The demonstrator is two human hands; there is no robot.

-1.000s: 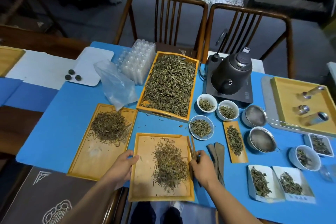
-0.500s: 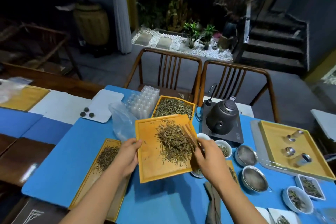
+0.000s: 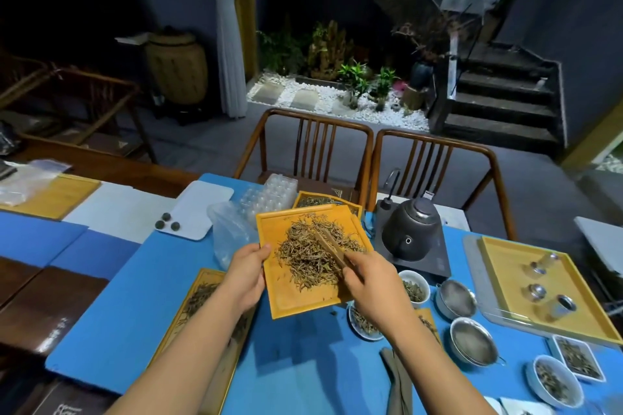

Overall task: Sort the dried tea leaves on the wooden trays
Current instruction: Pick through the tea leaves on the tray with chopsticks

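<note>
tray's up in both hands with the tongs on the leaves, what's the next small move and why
Probably sweep the wooden tongs through the tea leaves, nudging them toward the far edge. The left hand holds the tray lifted and tilted over the big tray behind, and the right hand already rests the tongs on the pile.

No legible text on anything.

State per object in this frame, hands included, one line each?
Left hand: gripping the held tray's left edge.
Right hand: closed on brown wooden tongs, tips in the leaves.
Orange wooden tray with dried tea leaves: lifted off the table, tilted.
Long wooden tray at left: flat on blue cloth, holding leaves.
Black kettle: upright on its base, lid on.
Two metal strainers: resting on cloth.
</note>
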